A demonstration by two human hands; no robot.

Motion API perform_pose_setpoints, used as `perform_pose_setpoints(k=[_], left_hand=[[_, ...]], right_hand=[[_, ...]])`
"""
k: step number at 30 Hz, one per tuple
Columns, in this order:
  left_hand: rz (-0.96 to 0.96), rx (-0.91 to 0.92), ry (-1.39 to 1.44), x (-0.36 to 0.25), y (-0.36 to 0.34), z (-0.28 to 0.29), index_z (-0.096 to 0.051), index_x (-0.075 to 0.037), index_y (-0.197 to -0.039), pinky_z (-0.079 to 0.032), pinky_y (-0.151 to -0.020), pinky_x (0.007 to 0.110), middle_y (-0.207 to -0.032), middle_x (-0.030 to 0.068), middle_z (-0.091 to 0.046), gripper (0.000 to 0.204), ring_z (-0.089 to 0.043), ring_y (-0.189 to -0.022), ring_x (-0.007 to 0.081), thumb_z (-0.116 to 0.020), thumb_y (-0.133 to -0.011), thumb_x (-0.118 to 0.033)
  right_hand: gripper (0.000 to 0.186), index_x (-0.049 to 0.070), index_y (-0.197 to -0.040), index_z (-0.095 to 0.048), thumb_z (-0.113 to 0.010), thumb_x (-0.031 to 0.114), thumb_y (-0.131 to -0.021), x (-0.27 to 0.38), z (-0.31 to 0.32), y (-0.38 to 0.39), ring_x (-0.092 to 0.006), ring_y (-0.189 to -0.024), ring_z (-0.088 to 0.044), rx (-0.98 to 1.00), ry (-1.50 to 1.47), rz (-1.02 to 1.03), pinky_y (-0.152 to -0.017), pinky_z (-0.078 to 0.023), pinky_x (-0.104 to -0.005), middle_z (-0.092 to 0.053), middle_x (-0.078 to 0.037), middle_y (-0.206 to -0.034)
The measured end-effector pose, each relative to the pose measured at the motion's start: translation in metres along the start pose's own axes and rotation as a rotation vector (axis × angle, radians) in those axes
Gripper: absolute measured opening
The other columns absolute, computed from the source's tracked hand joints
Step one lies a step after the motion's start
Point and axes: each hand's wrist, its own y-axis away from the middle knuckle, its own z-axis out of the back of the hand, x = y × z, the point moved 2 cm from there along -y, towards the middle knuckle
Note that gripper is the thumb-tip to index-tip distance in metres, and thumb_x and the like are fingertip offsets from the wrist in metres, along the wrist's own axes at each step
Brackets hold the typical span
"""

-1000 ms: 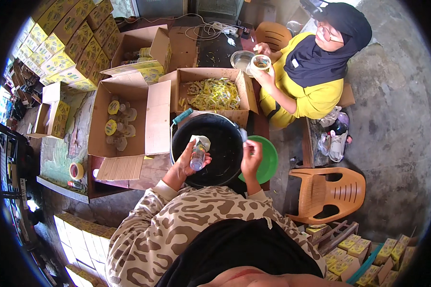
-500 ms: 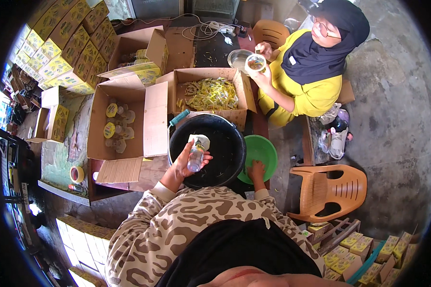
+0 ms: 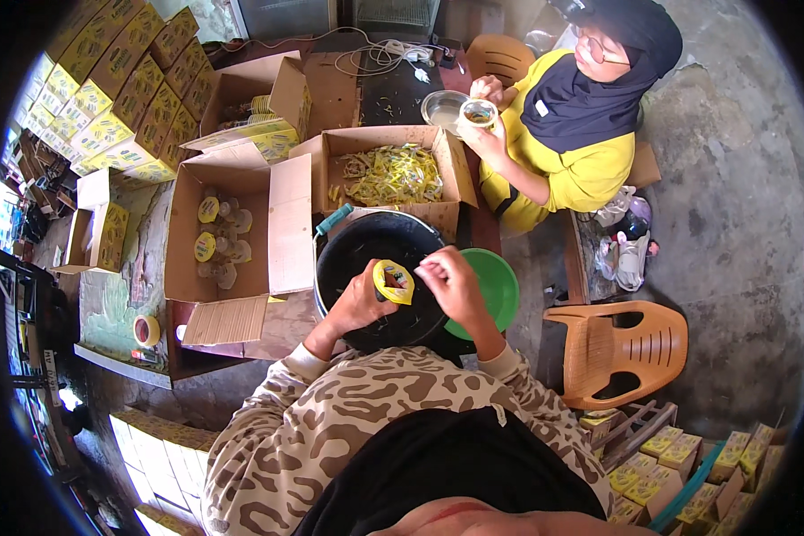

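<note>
- Curling the fingers of the left hand point(image 3: 355, 301) around a yellow-topped cup point(image 3: 391, 283), above the black bucket point(image 3: 377, 237).
- Bunching the fingers of the right hand point(image 3: 456, 286) just right of the cup; unable to tell whether pinching anything.
- Having a green basin point(image 3: 500, 284) just right of the bucket.
- Facing a carton point(image 3: 375, 138) of yellow strips point(image 3: 400, 174) beyond the bucket.
- Having another carton point(image 3: 241, 177), with yellow-lidded cups point(image 3: 205, 247) inside, farther left.
- Sharing the surface point(image 3: 382, 100) with a co-worker point(image 3: 572, 143), far right.

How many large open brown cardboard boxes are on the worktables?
3: the first box just beyond the round black plastic bucket, the second box left of the bucket, the third box beyond the second. Others may be hidden.
</note>
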Motion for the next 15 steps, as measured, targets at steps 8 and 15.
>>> perform_pose_setpoints(k=[8,15], left_hand=[[-0.038,0.085,-0.181,-0.005,0.005,0.010,-0.051,-0.001,-0.111,-0.053,-0.079,0.044,-0.093,0.0184,-0.067,0.059,-0.067,-0.090,0.0414,-0.086,-0.065,-0.014],[-0.111,0.069,-0.051,-0.015,0.010,0.018,-0.054,-0.001,-0.106,-0.055,-0.071,0.041,-0.088,0.0172,-0.068,0.056,-0.069,-0.083,0.0396,-0.089,-0.065,-0.016]], right_hand=[[0.024,0.005,-0.085,-0.053,-0.073,0.019,-0.085,0.018,-0.033,-0.022,-0.0309,-0.079,-0.060,0.301,0.464,0.347,-0.071,-0.049,-0.0438,-0.055,-0.011,-0.082],[0.016,0.005,-0.087,-0.054,-0.064,0.016,-0.090,0.015,-0.031,-0.024,-0.0328,-0.080,-0.062,0.382,0.341,0.381,-0.068,-0.049,-0.0426,-0.059,-0.011,-0.083]])
